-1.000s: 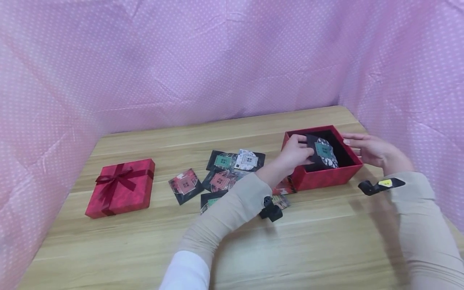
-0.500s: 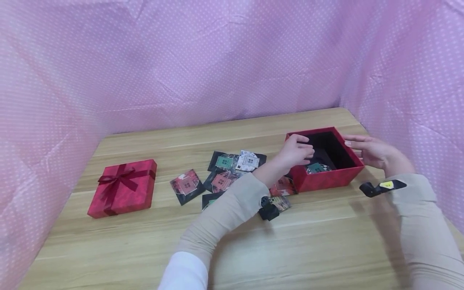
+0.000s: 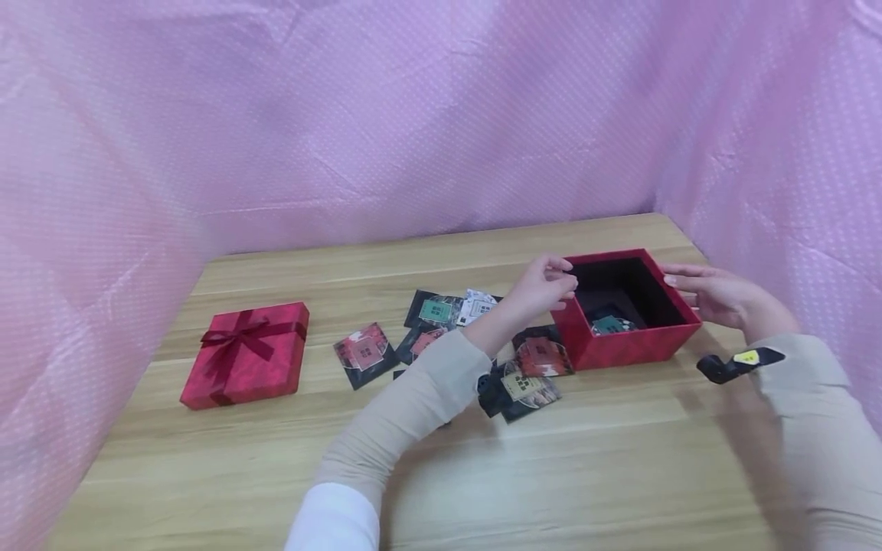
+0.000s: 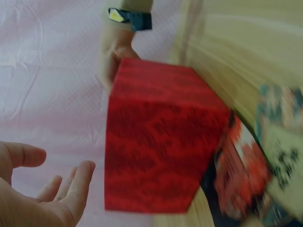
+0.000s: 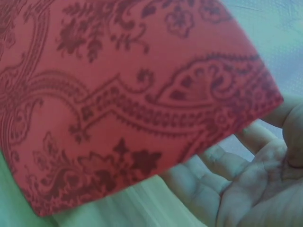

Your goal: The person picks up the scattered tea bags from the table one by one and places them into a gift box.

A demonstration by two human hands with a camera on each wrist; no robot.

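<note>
A red patterned gift box (image 3: 634, 350) without its lid stands on the right of the table, its inside black. Low inside it lies a dark sachet (image 3: 613, 324) with a green label. My left hand (image 3: 532, 295) hovers just left of the box's rim; the left wrist view shows its thumb and fingers apart with nothing between them. At the box's right side is my right hand (image 3: 720, 298), fingers extended along the wall near the rim. In the right wrist view those fingers (image 5: 227, 161) pass partly behind the red wall (image 5: 118, 109).
A red lid (image 3: 251, 348) with a ribbon bow lies at the left. Flat sachets lie mid-table: a red-labelled one (image 3: 365, 354), a green-labelled one (image 3: 436, 310), another red one (image 3: 542, 357) against the box, and a yellow-labelled one (image 3: 527, 389). My left forearm covers others.
The green-labelled sachet has left my left hand and dropped into the box. That hand has drawn back leftward out of the box. My right hand stays at the box's right side.
</note>
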